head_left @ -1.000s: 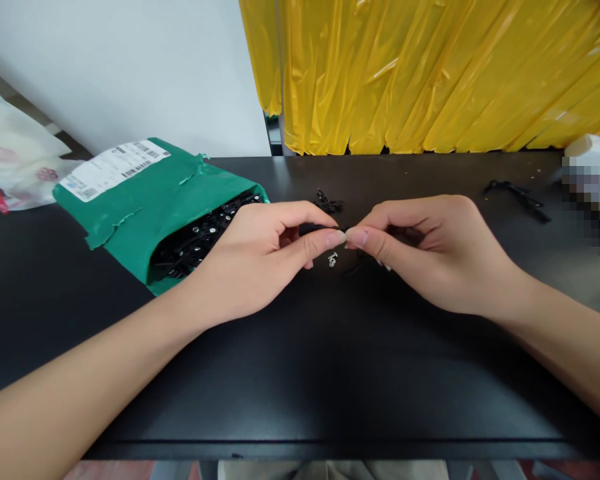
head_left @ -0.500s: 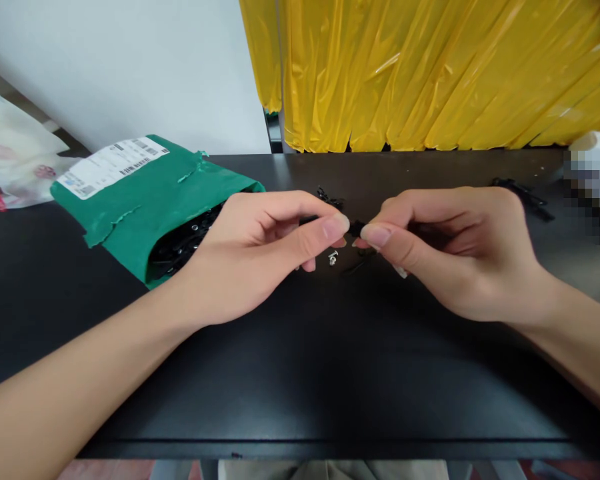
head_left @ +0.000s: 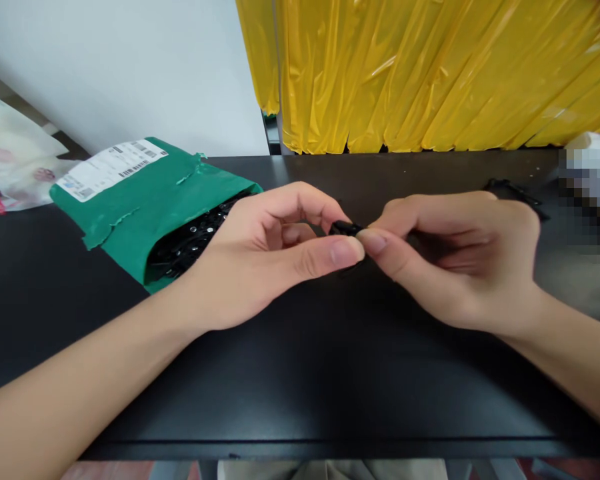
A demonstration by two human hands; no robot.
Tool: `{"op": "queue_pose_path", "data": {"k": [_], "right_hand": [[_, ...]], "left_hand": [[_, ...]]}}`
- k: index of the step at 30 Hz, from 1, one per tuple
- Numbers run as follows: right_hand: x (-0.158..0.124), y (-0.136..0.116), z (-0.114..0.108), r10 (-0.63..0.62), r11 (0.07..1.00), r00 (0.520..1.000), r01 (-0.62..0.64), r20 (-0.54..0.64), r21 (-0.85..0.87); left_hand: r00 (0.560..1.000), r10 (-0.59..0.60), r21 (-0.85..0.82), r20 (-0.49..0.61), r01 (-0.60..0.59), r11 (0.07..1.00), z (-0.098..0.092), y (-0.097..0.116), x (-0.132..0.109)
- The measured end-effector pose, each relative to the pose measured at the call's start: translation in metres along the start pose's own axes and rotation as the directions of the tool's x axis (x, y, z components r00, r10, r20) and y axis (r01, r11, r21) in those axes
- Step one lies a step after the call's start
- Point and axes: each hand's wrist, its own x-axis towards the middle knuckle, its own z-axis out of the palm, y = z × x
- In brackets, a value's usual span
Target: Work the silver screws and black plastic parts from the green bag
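Note:
Between my two hands, above the black table (head_left: 300,380), is a small black part (head_left: 346,228), too small and covered to name. My left hand (head_left: 280,250) has its forefinger and thumb around the part's left side, the thumb along its near edge. My right hand (head_left: 445,253) pinches its right end between thumb and forefinger. The fingertips of both hands almost meet there. A green mailing bag (head_left: 165,193) with a white label lies behind my left wrist; its open mouth shows many black pieces (head_left: 193,233) with small shiny round spots.
Several slim black pieces (head_left: 517,191) lie at the back right, past my right hand. Near the right edge is a pale, partly blurred-out object (head_left: 597,160). A whitish plastic bag (head_left: 20,160) sits at far left. Yellow plastic sheeting (head_left: 405,73) hangs behind the table.
My left thumb has lowered away from the forefinger, baring more of the black part. The small silvery pieces seen between the hands before are now hidden.

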Motion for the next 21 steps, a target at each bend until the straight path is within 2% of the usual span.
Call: {"op": "queue_pose_path", "data": {"k": [4,11,21], "right_hand": [[0.0,0.002,0.003,-0.056,0.998,0.998,0.057,0.032,-0.03],[0.004,0.007,-0.001,-0.093,0.989,0.99,0.104,0.105,-0.101],[0.004,0.017,-0.006,-0.066,0.997,0.976,0.057,0.209,0.047]], "left_hand": [[0.999,0.002,0.062,-0.047,0.001,0.998,0.008,-0.002,0.001],[0.99,0.06,0.145,-0.131,-0.041,0.989,0.008,0.007,0.001],[0.993,-0.029,0.215,-0.114,0.053,0.975,0.0,0.01,-0.001]]}}
